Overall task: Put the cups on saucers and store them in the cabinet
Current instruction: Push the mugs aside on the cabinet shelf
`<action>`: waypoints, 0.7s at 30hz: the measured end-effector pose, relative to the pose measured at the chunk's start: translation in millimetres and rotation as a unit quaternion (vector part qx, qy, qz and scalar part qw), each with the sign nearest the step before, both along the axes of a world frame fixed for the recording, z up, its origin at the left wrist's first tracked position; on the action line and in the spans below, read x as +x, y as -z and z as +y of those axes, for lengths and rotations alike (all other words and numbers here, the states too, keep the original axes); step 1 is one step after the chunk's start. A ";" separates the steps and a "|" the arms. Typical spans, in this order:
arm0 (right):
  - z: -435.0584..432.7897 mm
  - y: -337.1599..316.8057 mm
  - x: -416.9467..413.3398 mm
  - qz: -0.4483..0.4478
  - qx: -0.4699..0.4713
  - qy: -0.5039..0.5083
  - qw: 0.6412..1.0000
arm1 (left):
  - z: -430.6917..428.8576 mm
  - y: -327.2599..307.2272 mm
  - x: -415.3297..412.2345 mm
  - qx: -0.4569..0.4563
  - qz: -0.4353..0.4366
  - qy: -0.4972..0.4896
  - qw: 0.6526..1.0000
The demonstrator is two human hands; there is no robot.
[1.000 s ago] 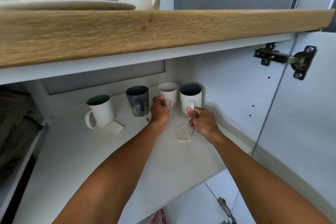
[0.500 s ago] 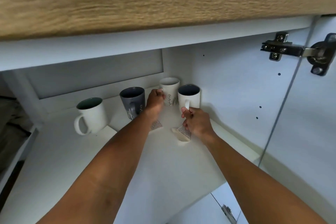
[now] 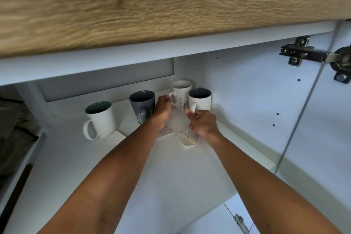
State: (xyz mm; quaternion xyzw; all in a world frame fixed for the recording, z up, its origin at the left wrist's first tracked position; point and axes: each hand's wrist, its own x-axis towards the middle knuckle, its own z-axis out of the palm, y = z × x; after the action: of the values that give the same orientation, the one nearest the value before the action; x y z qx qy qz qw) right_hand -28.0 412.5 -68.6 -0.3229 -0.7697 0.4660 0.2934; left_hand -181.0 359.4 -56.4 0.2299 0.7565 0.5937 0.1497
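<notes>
Head view — I am reaching both arms into the open cabinet and setting the last two cups at the back right corner of its shelf [image 3: 171,173]. My left hand [image 3: 163,110] is curling at the handle of the floral white cup [image 3: 180,94]; whether that grip is fully closed I cannot tell, since my hand is hiding the fingers. My right hand [image 3: 204,124] is pinching the handle of the white cup with the dark inside [image 3: 201,100], its grip closed. Both cups are standing upright on square saucers, whose printed corners [image 3: 190,136] are showing beneath my wrists. I am judging the placing step nearly done; next, letting go calls for a straight, gentle withdrawal. Around them — a dark grey cup [image 3: 141,104] is standing just beside my left hand, and a white cup with a green inside [image 3: 99,119] farther left. The wooden desk edge [image 3: 171,5] overhead and the door hinge [image 3: 303,54] on the right are narrowing my way out.
</notes>
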 end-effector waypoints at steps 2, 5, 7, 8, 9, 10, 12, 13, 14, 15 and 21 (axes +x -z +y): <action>3.6 -3.3 8.1 -0.014 0.012 -0.011 1.000 | -7.4 3.3 6.0 0.010 -0.013 0.003 1.000; 11.1 -8.0 28.3 -0.099 0.086 -0.021 0.991 | -27.4 8.6 18.4 -0.009 -0.019 0.020 1.000; 14.2 -9.9 45.6 -0.156 0.127 -0.035 0.979 | -44.9 12.8 25.6 -0.046 0.008 0.042 0.998; 14.9 -10.7 54.9 -0.184 0.152 -0.040 0.970 | -55.4 13.8 30.7 -0.059 0.028 0.062 0.996; 14.8 -11.3 63.7 -0.215 0.179 -0.045 0.959 | -67.1 14.7 36.3 -0.069 0.055 0.089 0.992; 14.0 -12.2 71.2 -0.245 0.206 -0.050 0.946 | -79.8 15.6 41.6 -0.082 0.091 0.118 0.985; 11.6 -14.4 81.7 -0.291 0.252 -0.056 0.921 | -103.9 17.1 49.5 -0.123 0.189 0.155 0.962; 9.9 -16.1 85.4 -0.303 0.268 -0.061 0.913 | -116.6 16.7 53.7 -0.142 0.239 0.159 0.947; 6.9 -17.6 87.3 -0.305 0.275 -0.067 0.909 | -130.6 15.7 57.3 -0.156 0.283 0.159 0.933; 2.2 -19.1 87.8 -0.301 0.279 -0.074 0.909 | -144.9 14.5 60.6 -0.162 0.319 0.160 0.920; -40.2 -23.6 61.9 -0.264 0.313 -0.137 0.902 | -228.5 10.8 73.9 -0.287 0.471 0.041 0.833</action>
State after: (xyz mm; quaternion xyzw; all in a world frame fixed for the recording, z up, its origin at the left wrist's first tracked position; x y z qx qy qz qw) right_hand 33.9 372.3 -45.0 -0.2172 -0.9618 0.1340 0.0987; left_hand -107.1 130.8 -67.2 0.4596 0.8615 0.1629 -0.1415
